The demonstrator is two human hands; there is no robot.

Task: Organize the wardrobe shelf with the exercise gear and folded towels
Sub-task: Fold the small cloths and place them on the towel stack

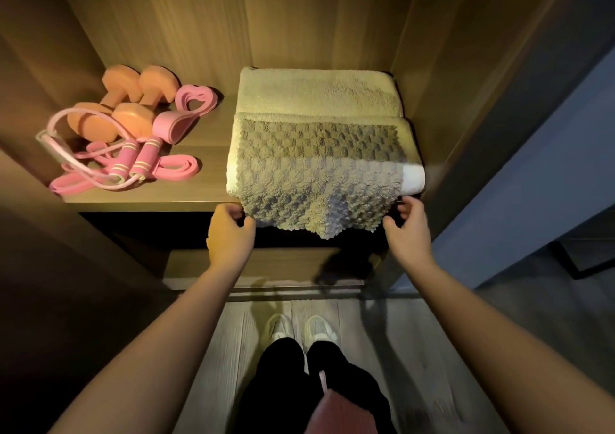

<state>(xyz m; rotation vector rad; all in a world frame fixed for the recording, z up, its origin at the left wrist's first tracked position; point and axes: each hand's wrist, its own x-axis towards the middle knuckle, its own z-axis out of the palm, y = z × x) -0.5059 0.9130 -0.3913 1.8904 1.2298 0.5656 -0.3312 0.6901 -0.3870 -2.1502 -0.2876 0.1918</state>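
Grey bobbled terry towel (316, 180) is draped flat over the front folded cream towel (412, 180), at the front right corner of the wooden wardrobe shelf (199, 154). Its near edge hangs over the shelf's front edge, sagging to a point in the middle.

I judge it soft, limp and light, not slippery and not fragile. It will droop wherever it isn't supported, so take it by the two hanging corners and keep them spread.

Left grip (229, 230) sits just below the front edge with thumb and fingers pinching the towel's left hanging corner. Right grip (407, 230) does the same on the right hanging corner; its fingers curl at the fabric edge, so I read that as pinched too, though shadow blurs the contact. Both are narrow, closed on cloth. The towel spans between them, with its bulk above and behind my hands on the stack.

A second folded cream towel (316, 90) lies behind, against the shelf's back right corner. On the left half are two orange dumbbells (133, 100), a pink jump rope (123, 164) and pink resistance bands (176, 170), bunched together and well apart from the towels.
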